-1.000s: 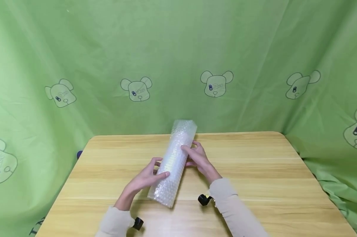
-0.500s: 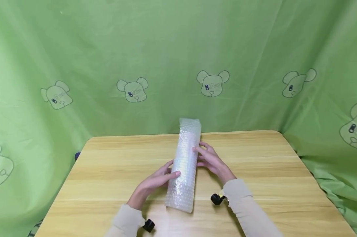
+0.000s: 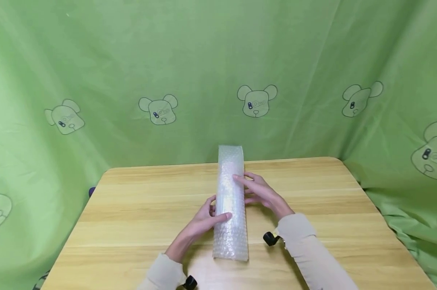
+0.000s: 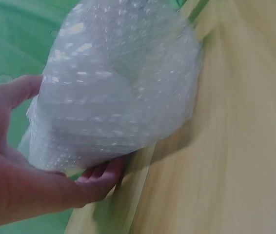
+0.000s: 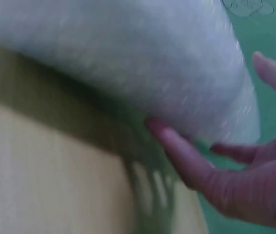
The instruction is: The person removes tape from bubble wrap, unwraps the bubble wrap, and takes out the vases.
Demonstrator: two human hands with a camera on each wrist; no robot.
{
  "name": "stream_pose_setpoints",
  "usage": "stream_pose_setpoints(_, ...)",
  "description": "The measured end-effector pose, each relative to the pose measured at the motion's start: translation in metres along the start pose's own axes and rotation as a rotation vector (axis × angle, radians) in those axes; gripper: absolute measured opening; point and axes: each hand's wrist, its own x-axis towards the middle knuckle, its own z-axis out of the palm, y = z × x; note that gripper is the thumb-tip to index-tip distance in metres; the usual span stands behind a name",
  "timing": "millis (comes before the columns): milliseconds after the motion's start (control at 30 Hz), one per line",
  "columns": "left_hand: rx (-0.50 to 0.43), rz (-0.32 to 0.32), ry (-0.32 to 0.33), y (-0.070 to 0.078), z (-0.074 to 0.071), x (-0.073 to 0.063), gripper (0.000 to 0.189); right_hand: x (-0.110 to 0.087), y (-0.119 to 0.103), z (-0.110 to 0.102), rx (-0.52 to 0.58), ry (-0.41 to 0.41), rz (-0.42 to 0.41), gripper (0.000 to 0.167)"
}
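A long roll of clear bubble wrap (image 3: 231, 197) points away from me, its far end overlapping the green curtain in the head view. Something whiter shows faintly through the layers. My left hand (image 3: 204, 221) grips its near left side, thumb on top and fingers around underneath. On the far right side my right hand (image 3: 259, 189) holds it, thumb over the top. The left wrist view shows the rounded end of the bubble wrap (image 4: 118, 83) close over the table. Fingers (image 5: 182, 156) of the right hand lie against its underside in the right wrist view, which is blurred.
The light wooden table (image 3: 149, 193) has rounded far corners. A green curtain (image 3: 204, 60) printed with bear heads hangs behind and at both sides. Small black wrist cameras stick out from the left cuff (image 3: 165, 272) and the right cuff (image 3: 296, 227).
Both hands have shifted right with the bubble wrap roll. Its near end has swung right, so the roll has turned from slanted to nearly straight away from me.
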Motion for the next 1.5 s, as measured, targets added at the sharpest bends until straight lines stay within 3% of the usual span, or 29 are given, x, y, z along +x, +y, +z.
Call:
stream_pose_setpoints(133,0.047,0.008,0.037,0.003,0.005,-0.001,0.097,-0.001,-0.006,0.006,-0.059,0.066,0.002,0.097)
stream_pose_setpoints(267,0.074,0.017,0.036,0.007,0.008,-0.004,0.098,0.0,-0.006,0.008,-0.047,0.067,-0.007,0.088)
stream_pose_setpoints(667,0.016,0.035,0.046,-0.002,-0.001,0.004,0.104,0.011,0.012,0.015,0.06,0.034,0.02,0.081)
stream_pose_setpoints(867,-0.019,0.043,0.11,0.005,-0.001,0.007,0.108,0.016,0.011,0.022,0.103,0.023,0.014,0.078)
stream_pose_setpoints(1100,-0.027,0.061,0.133,0.008,0.004,0.01,0.103,0.016,0.012,0.017,0.003,0.016,-0.008,0.074)
stream_pose_setpoints(1333,0.022,0.056,0.149,0.006,0.008,0.009,0.111,0.014,0.016,0.012,-0.002,0.037,-0.033,0.078)
stream_pose_setpoints(1500,0.018,0.072,0.12,0.002,0.009,0.007,0.111,0.011,0.015,0.012,-0.023,0.029,-0.079,0.074)
